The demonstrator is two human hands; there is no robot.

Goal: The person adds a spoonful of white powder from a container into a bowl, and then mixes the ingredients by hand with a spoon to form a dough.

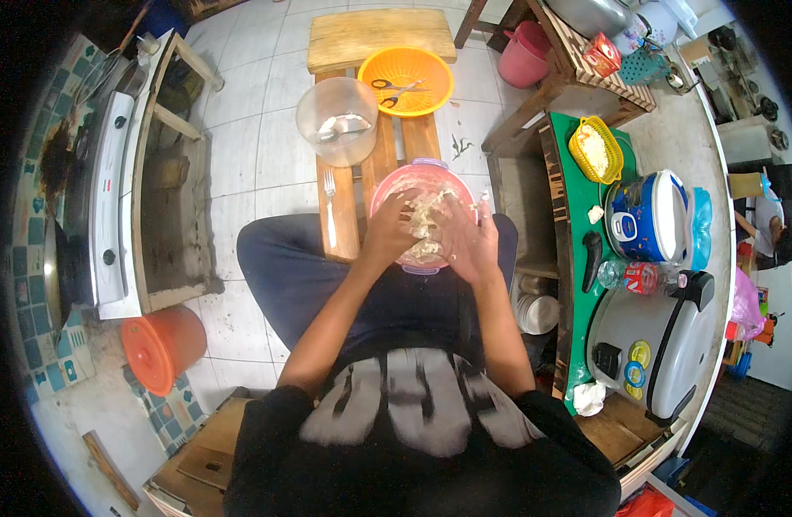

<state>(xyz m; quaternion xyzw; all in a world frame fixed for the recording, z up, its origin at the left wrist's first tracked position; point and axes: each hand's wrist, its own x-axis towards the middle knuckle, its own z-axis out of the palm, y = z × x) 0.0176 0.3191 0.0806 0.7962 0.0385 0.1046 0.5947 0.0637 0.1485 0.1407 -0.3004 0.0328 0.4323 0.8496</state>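
Observation:
A pink bowl (384, 191) with lilac handles sits in front of me at the bench's near end. Sticky, pale dough (426, 226) lies inside it in ragged clumps. My left hand (392, 229) reaches in from the left, its fingers bent into the dough and partly hidden. On the bowl's right side, my right hand (470, 239) has its fingers stretched out against the dough, with smears on them. Left of the bowl, a fork (329, 196) rests on the wooden bench (353, 185). A clear plastic tub (337, 148) holding some white stuff and a utensil stands beyond.
An orange basket (426, 62) with scissors (402, 92) is at the bench's far part. To the right, a green-topped counter (578, 340) carries a yellow basket (615, 153), a blue-and-white cooker (646, 217) and a large rice cooker (663, 345). A stove (111, 202) and orange bucket (167, 349) stand left.

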